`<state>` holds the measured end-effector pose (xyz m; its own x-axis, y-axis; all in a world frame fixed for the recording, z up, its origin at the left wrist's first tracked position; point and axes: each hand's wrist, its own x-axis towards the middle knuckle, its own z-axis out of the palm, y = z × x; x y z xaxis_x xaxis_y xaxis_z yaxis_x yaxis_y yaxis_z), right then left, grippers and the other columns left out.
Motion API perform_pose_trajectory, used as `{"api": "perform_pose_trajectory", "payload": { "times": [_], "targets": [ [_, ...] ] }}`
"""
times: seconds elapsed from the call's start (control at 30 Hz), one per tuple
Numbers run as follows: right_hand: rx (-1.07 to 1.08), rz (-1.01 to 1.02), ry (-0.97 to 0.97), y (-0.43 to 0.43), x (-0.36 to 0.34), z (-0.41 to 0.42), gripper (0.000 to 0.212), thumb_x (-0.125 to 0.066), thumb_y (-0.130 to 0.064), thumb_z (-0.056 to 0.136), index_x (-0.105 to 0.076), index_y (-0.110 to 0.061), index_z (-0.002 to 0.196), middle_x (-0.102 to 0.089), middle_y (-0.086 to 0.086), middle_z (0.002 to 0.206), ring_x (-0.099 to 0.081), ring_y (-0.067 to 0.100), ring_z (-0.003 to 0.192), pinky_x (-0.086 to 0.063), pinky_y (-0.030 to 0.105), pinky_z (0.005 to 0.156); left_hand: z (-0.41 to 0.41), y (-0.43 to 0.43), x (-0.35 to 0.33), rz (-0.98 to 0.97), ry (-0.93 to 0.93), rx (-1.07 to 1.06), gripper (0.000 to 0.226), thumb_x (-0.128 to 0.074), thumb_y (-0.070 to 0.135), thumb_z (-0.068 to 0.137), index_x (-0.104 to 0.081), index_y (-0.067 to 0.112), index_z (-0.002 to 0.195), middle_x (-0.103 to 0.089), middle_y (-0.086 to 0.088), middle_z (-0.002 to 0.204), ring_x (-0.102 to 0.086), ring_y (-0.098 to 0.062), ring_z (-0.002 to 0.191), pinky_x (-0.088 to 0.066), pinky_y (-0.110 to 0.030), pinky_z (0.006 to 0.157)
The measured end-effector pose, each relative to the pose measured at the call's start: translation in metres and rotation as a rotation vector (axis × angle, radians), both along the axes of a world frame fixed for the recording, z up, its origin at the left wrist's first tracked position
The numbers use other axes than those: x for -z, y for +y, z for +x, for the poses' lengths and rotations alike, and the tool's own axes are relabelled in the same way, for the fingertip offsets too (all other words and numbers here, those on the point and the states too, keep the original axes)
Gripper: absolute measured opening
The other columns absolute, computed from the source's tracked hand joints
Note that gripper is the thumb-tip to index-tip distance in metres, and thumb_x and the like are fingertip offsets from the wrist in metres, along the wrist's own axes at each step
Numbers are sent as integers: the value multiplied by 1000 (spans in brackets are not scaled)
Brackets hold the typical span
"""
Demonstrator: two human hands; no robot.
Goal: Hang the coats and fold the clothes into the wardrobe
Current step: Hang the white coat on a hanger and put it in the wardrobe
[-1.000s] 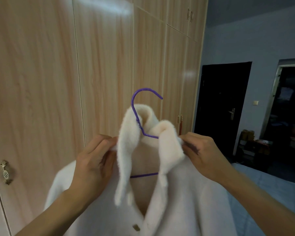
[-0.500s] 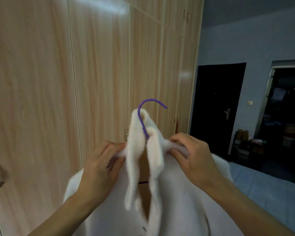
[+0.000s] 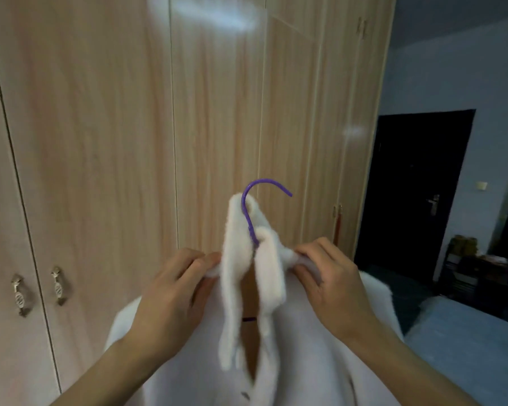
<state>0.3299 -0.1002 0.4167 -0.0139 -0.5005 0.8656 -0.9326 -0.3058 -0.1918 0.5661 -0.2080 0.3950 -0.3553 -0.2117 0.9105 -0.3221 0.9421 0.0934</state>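
A fluffy white coat point(image 3: 291, 358) hangs on a purple hanger point(image 3: 251, 209), whose hook rises above the collar. My left hand point(image 3: 173, 294) pinches the coat at its left shoulder beside the lapel. My right hand point(image 3: 332, 276) pinches the coat at the right shoulder. The two lapels hang close together between my hands, and most of the hanger is hidden inside the coat. Behind the coat stands the wooden wardrobe point(image 3: 129, 142) with its doors closed.
Two metal door handles point(image 3: 56, 285) sit low on the left wardrobe doors. A dark door point(image 3: 417, 194) stands at the right, with a small shelf of things point(image 3: 475, 268) beside it. A pale blue bed point(image 3: 475, 347) lies at the lower right.
The lapels were spread apart and are now drawn close together. My hands and the coat have shifted right relative to the wardrobe, and a second door handle has come into view at the left.
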Motion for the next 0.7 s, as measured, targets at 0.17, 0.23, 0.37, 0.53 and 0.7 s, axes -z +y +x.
{"api": "perform_pose_trajectory", "payload": {
  "times": [0.17, 0.23, 0.37, 0.53, 0.7],
  "targets": [
    [-97, 51, -20, -44, 12, 50, 11, -66, -21, 89, -64, -17, 99, -48, -18, 93, -54, 5, 80, -41, 17, 71, 61, -23, 15, 21, -16, -70, 24, -44, 25, 100, -58, 16, 117, -57, 2, 105, -59, -18, 89, -46, -21, 80],
    [-147, 99, -36, -61, 20, 70, 14, -70, -17, 88, -64, -19, 100, -50, -18, 93, -53, 2, 82, -40, 12, 72, 85, -30, 23, 58, -4, -105, 28, -40, 29, 102, -60, 14, 116, -57, 3, 107, -59, -14, 92, -39, -10, 86],
    [-256, 177, -75, -89, 34, 109, 17, -69, -25, 86, -63, -25, 102, -56, -15, 95, -58, 6, 85, -46, 20, 73, 131, -41, 42, 98, 32, -216, 27, -45, 19, 96, -61, 12, 116, -58, 2, 106, -57, -12, 94, -33, -5, 91],
    [-372, 228, -33, -133, 44, 155, 19, -74, -19, 84, -66, -24, 101, -56, -12, 93, -60, 11, 85, -48, 28, 75, 182, -52, 61, 164, 119, -312, 30, -47, 20, 93, -62, 19, 119, -54, 7, 102, -52, 0, 89, -35, -3, 85],
    [-488, 309, -14, -185, 60, 189, 22, -72, -19, 86, -67, -22, 107, -58, -7, 96, -61, 16, 89, -51, 36, 80, 216, -68, 82, 219, 156, -452, 26, -53, 14, 91, -67, 14, 113, -54, 7, 98, -55, -3, 83, -38, -5, 77]
  ]
}}
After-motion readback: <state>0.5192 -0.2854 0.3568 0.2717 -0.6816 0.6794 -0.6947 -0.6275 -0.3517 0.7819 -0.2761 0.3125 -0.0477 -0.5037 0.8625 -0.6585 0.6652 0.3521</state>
